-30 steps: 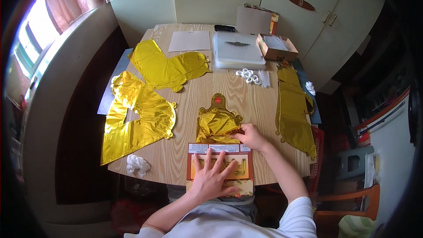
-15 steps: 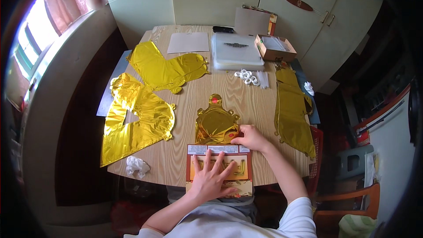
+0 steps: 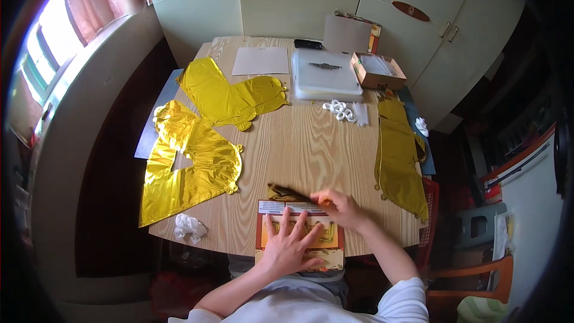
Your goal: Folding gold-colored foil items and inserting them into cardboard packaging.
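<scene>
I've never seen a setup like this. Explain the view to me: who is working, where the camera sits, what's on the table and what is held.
There is no machine here, just a person's two bare hands. The view comes from a wide fisheye camera on the person's head, looking down, so straight edges bend near the rim.

The left hand lies spread flat on a printed cardboard package. The right hand is at the edge of a folded gold foil piece; it seems to pinch it, but the fingertips are unclear.

Around them on the wooden table lie large flat gold foil shapes, a crumpled white tissue, white rings, a clear plastic case and a white sheet.
</scene>
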`<state>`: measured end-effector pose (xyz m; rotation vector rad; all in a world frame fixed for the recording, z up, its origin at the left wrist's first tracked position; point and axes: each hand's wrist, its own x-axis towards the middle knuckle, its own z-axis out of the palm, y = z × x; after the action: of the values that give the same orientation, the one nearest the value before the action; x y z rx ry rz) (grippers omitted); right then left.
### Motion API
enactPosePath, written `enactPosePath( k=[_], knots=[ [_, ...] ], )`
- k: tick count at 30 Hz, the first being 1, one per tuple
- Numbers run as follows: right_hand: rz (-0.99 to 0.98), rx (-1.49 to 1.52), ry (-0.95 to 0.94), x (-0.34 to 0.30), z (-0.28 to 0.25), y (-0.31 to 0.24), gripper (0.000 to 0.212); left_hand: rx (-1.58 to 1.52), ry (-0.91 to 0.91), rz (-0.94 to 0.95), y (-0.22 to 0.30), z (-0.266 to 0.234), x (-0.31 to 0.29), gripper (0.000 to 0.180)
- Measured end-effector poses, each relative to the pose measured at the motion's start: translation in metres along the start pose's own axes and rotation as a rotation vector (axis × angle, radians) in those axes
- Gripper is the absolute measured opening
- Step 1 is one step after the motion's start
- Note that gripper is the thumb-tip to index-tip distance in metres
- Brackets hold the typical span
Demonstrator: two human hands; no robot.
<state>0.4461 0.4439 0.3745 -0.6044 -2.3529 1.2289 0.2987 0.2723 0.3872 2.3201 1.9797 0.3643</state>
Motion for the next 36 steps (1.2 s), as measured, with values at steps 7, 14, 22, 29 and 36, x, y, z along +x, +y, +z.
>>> enactPosePath(
  k=[7, 14, 22, 29, 36],
  knots=[
    [-0.342, -0.298, -0.001, -0.02, 0.01, 0.002, 0.022, -0.534, 0.088, -0.022, -0.008, -0.001, 0.001, 0.064],
    [-0.395, -0.403, -0.05, -0.018, 0.007, 0.002, 0.009, -0.598, -0.109, -0.142, -0.009, -0.006, 0.002, 0.066],
    [-0.423, -0.415, -0.035, -0.014, 0.005, 0.003, 0.008, -0.597, -0.261, -0.16, -0.021, 0.001, 0.003, 0.067],
    [-0.389, -0.425, -0.028, -0.012, 0.004, -0.001, 0.017, -0.174, -0.228, 0.042, -0.069, -0.011, -0.013, 0.055],
    [-0.466, -0.471, -0.056, -0.007, -0.001, -0.004, 0.015, -0.166, -0.254, 0.021, -0.073, -0.014, -0.014, 0.057]
  ],
)
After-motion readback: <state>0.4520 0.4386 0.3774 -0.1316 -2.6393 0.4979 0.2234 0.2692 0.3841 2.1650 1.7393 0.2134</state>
